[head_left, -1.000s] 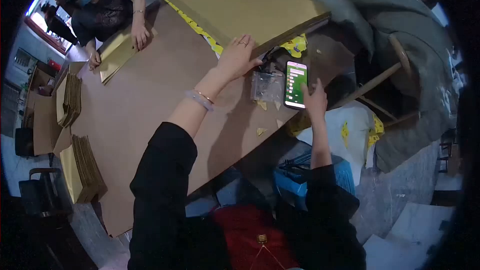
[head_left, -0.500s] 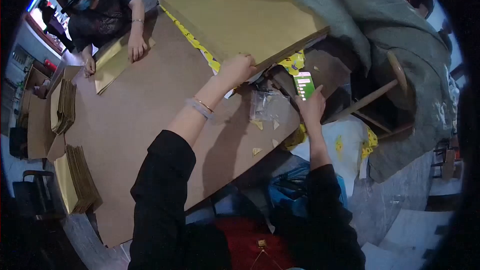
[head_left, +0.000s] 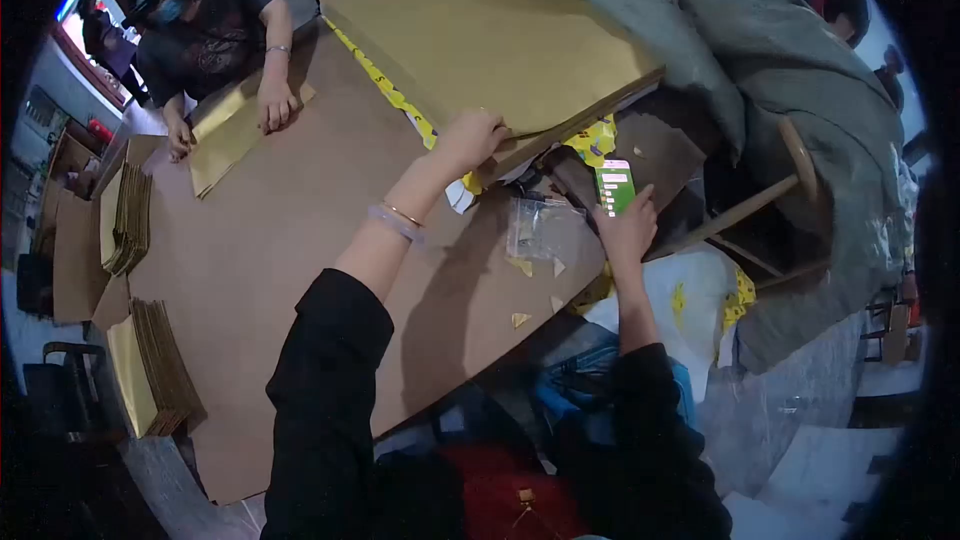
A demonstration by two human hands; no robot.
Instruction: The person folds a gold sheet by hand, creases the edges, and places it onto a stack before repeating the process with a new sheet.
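A large stack of gold paper sheets (head_left: 500, 35) lies at the far side of the brown table. My left hand (head_left: 472, 140) is closed on its near corner, fingers curled over the edge, with the corner slightly bent up. Yellow printed wrapping (head_left: 595, 140) sticks out from beneath the stack. To the right, my right hand (head_left: 627, 232) grips the lower end of a phone (head_left: 614, 185) with a lit green and white screen. Its thumb is at the left edge and its fingers are at the right. A clear plastic bag (head_left: 540, 228) lies between my hands.
Across the brown table (head_left: 290, 340), a co-worker (head_left: 215, 40) has both hands on a folded gold sheet (head_left: 225, 140). Folded gold bundles (head_left: 150, 365) stand along the left edge. Small paper scraps (head_left: 521, 320) lie near the front edge. A wooden stool (head_left: 800, 160) and grey sacking (head_left: 790, 70) are at right.
The stack's near corner has lifted a little in my left hand, showing more wrapping below. My right hand stays at the phone. The whole view has shifted slightly.
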